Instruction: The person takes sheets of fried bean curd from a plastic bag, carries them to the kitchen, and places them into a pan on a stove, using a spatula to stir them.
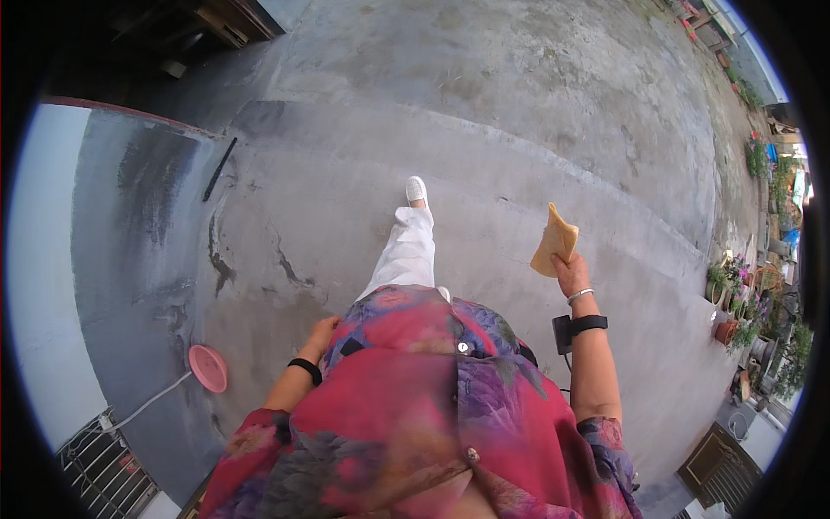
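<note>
My right hand (572, 275) grips a folded yellowish cloth (555, 243) by its lower edge, with the thumb on top. The cloth is held out to the right, over the concrete floor (480, 246). Down at my left side, my left hand (322, 334) is beside the hem of the patterned shirt (395, 324). Its fingers are partly hidden by the shirt, so I cannot make out whether they are closed. One foot in a white shoe (416, 189) is forward on the floor.
At left, a pink plastic basin (208, 368) is by the wall (136, 259), near a pale hose (149, 402). A dark doorway (162, 52) opens at upper left. Potted flowering plants (736, 285) line the right side. A shallow ledge (551, 159) crosses the floor ahead.
</note>
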Demonstrator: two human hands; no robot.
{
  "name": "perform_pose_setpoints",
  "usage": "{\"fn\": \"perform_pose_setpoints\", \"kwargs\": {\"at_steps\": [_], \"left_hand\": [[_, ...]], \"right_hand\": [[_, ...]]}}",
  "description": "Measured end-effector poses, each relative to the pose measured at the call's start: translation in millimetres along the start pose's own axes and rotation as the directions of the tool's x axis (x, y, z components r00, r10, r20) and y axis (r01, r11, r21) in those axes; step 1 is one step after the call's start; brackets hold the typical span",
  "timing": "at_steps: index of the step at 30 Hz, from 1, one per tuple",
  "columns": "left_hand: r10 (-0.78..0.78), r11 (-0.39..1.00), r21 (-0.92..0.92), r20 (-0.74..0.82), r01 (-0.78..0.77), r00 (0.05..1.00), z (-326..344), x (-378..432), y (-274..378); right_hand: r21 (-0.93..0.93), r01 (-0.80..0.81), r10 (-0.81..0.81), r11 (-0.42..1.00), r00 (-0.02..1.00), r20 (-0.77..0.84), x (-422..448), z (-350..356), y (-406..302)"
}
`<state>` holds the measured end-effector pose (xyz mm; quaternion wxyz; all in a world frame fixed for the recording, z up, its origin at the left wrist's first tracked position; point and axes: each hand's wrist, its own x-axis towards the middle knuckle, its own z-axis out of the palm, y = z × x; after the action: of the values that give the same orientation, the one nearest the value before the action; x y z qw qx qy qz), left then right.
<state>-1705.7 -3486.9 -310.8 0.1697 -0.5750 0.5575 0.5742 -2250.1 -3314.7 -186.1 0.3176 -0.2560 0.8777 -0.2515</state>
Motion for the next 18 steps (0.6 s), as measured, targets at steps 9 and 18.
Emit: {"fn": "perform_pose_setpoints", "kwargs": {"at_steps": [9, 18], "left_hand": [[0.116, 0.963, 0.254, -0.1, -0.087, 0.988, -94, 121, 285], [0.282, 0.959, 0.043, -0.236, -0.28, 0.93, -174, 240, 474]], "right_hand": [[-0.151, -0.584, 0.594, 0.798, 0.804, 0.03, 35, 4, 75], [0.061, -0.683, 0.671, 0.728, 0.728, 0.142, 147, -49, 46]]}}
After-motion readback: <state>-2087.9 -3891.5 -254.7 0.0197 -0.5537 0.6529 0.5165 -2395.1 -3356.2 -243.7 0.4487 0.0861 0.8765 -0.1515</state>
